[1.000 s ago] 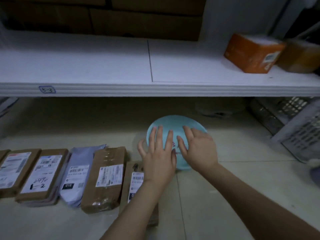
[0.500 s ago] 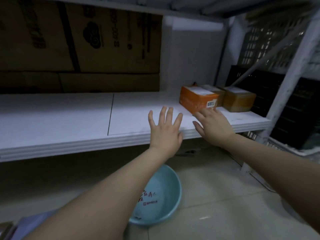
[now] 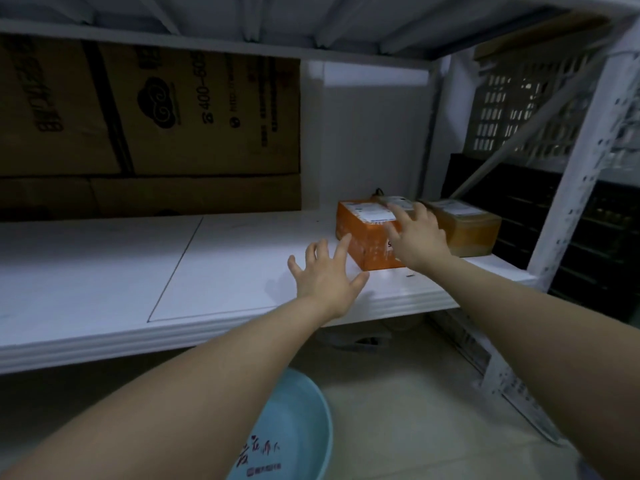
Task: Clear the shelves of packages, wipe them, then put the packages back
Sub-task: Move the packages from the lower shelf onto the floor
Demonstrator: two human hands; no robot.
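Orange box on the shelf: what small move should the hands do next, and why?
Probably close both hands on the orange box and lift it off the shelf. The right hand is spread open over its top and the left hand is open beside its left face, neither gripping yet. The shelf must be cleared before wiping.

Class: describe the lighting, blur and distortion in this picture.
Head view: dim light, white shelf brightest, cardboard boxes in shadow; head view: wide lens bends the shelf edge and upright post; head view: left hand, right hand and orange box slightly soft.
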